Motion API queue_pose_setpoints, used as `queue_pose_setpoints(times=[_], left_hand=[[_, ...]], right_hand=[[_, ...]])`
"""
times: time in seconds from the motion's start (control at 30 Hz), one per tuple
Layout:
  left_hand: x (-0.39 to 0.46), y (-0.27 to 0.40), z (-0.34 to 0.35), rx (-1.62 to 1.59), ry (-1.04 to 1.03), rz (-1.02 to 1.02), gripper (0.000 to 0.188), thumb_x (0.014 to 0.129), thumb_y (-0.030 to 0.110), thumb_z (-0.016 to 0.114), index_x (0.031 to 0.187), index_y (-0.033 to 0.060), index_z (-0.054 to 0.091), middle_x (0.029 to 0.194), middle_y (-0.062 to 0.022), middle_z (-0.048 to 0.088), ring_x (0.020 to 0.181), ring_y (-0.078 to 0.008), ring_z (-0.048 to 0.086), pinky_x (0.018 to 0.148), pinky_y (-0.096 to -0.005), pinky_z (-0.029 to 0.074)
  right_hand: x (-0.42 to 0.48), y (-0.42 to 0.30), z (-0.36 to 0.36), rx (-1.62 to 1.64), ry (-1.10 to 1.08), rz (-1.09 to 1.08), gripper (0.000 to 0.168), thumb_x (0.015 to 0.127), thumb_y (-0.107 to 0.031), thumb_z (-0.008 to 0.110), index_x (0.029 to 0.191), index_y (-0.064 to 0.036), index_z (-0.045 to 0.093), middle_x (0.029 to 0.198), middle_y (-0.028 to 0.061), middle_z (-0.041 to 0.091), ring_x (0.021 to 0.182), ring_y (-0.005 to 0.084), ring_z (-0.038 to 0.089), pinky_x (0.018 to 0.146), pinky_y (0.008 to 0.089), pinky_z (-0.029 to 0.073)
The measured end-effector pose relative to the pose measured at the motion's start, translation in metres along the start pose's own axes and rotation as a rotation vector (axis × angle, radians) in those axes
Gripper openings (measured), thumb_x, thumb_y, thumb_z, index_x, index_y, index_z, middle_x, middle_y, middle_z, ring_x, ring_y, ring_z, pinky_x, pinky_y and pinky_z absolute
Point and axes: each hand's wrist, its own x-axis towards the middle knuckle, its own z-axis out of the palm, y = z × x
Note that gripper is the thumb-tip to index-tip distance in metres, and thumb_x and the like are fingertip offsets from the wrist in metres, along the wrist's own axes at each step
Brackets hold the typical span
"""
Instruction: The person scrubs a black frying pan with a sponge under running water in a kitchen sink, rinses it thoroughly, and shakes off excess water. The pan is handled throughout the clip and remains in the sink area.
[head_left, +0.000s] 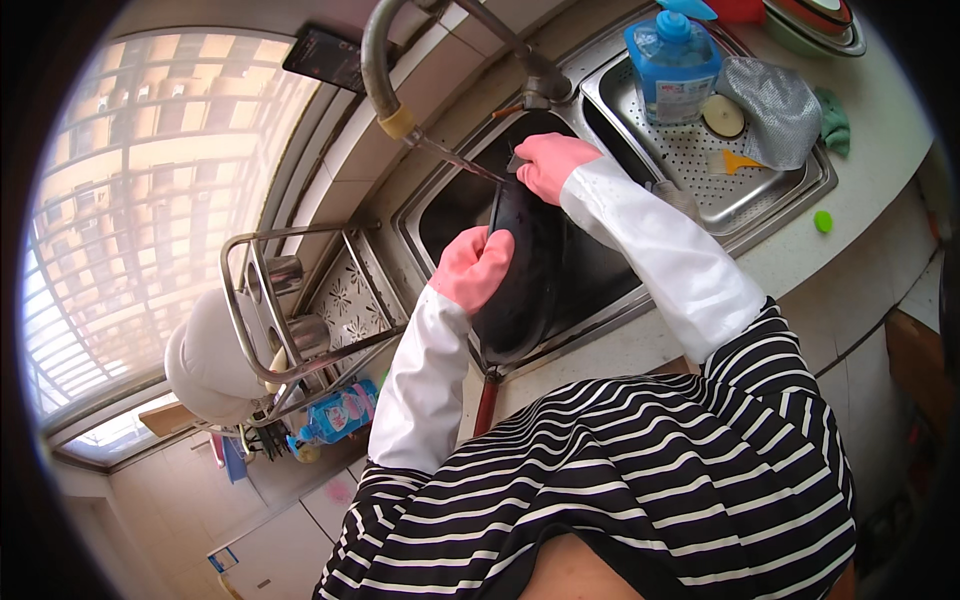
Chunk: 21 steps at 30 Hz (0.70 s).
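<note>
My left hand (474, 268), in a pink rubber glove with a long white cuff, grips the rim of a black wok (525, 277) tilted in the sink (600, 259). The wok's reddish handle (487, 405) points towards my body over the front edge. My right hand (553, 166), gloved alike, is at the wok's far rim with its fingers closed on a small greyish, translucent thing (515, 163) that I cannot identify. Water runs from the faucet (397, 124) onto the wok near my right hand.
On the right, a perforated steel tray (709, 202) holds a blue pump bottle (670, 71), a silvery cloth (776, 112) and a yellow-handled brush (731, 162). A green cap (823, 221) lies on the counter. Left stands a metal rack (281, 375); a phone (325, 58) rests by the window.
</note>
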Motion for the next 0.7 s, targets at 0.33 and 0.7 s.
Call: queue_pose_setpoints(times=[0.33, 0.7], left_hand=[[-0.009, -0.003, -0.004, -0.101, 0.175, -0.064, 0.032, 0.093, 0.027, 0.058, 0.068, 0.0118, 0.044, 0.067, 0.0109, 0.038, 0.061, -0.0019, 0.033, 0.053, -0.0232, 0.027], [-0.007, -0.011, -0.002, -0.038, 0.098, -0.013, 0.034, 0.094, 0.026, 0.057, 0.068, 0.0104, 0.043, 0.066, 0.0103, 0.036, 0.061, -0.0028, 0.032, 0.052, -0.0247, 0.028]], right_hand=[[-0.009, -0.013, -0.001, 0.098, -0.089, -0.098, 0.028, 0.092, -0.022, 0.056, 0.113, -0.007, 0.069, 0.105, 0.018, 0.07, 0.101, 0.0373, 0.065, 0.088, 0.0424, 0.053], [0.024, 0.01, 0.035, 0.065, -0.133, 0.154, 0.032, 0.092, -0.028, 0.059, 0.118, -0.013, 0.069, 0.116, 0.0108, 0.069, 0.107, 0.0338, 0.066, 0.091, 0.0416, 0.054]])
